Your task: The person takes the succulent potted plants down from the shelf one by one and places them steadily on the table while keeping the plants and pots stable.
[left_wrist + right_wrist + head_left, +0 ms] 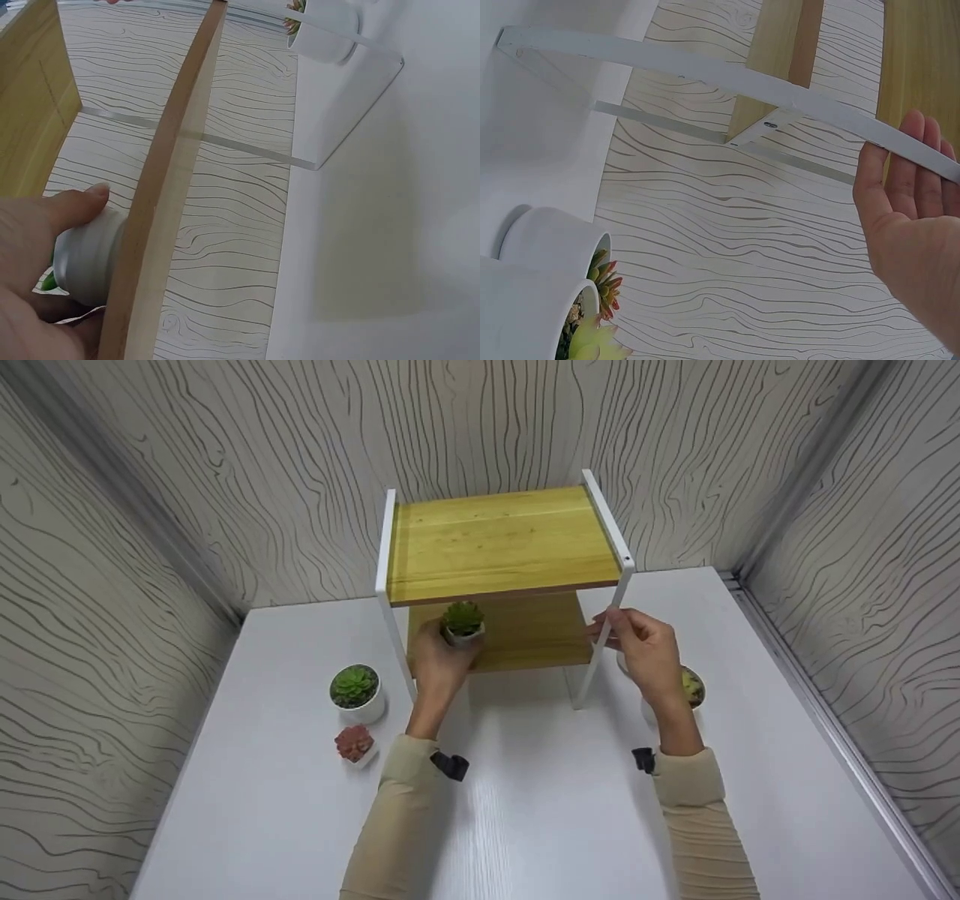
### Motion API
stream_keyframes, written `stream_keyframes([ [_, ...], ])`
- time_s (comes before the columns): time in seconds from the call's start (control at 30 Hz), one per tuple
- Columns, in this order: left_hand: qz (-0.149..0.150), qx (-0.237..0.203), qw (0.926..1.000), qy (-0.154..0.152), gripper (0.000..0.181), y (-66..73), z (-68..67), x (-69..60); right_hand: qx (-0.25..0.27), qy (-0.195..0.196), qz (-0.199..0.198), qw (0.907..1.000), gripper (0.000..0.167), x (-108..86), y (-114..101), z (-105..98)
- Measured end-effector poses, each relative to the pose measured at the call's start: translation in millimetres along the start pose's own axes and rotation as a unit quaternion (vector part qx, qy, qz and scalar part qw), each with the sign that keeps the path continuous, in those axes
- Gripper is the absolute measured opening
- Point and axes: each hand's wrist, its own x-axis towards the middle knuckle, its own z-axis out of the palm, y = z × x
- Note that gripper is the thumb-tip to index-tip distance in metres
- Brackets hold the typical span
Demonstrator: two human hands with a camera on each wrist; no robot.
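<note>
My left hand (pixel 444 660) grips a small potted green succulent (pixel 463 619) at the front of the two-tier shelf, between its upper board (pixel 502 540) and lower board (pixel 525 634). In the left wrist view its white pot (pixel 90 255) is upright relative to the lower board, right at that board's edge; whether it touches the board I cannot tell. My right hand (pixel 651 649) holds the shelf's white front right leg (pixel 609 622) between thumb and fingers. From the right wrist, the fingers (pixel 904 176) show around the white bar (pixel 840 116).
Left of the shelf stand a green succulent in a white pot (pixel 356 690) and a smaller reddish succulent (pixel 355 744). Partly hidden by my right arm is a yellow-green plant (pixel 691 687), with another white pot (pixel 555 236) beside it. Wood-patterned panels (pixel 300 457) enclose the white table (pixel 285 825).
</note>
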Motion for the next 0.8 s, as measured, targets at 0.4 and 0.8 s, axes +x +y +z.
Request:
stream_keyframes([
  [0.4, -0.011, -0.004, 0.9999, -0.005, 0.063, -1.3, -0.4, -2.3, 0.003, 0.001, -0.003, 1.0000, 0.043, 0.7, 2.7, 0.4],
  [0.8, -0.008, -0.032, 0.9994, 0.011, 0.060, -1.5, -0.5, -4.7, 0.004, 0.003, 0.002, 1.0000, 0.047, 0.2, 3.1, 1.3],
])
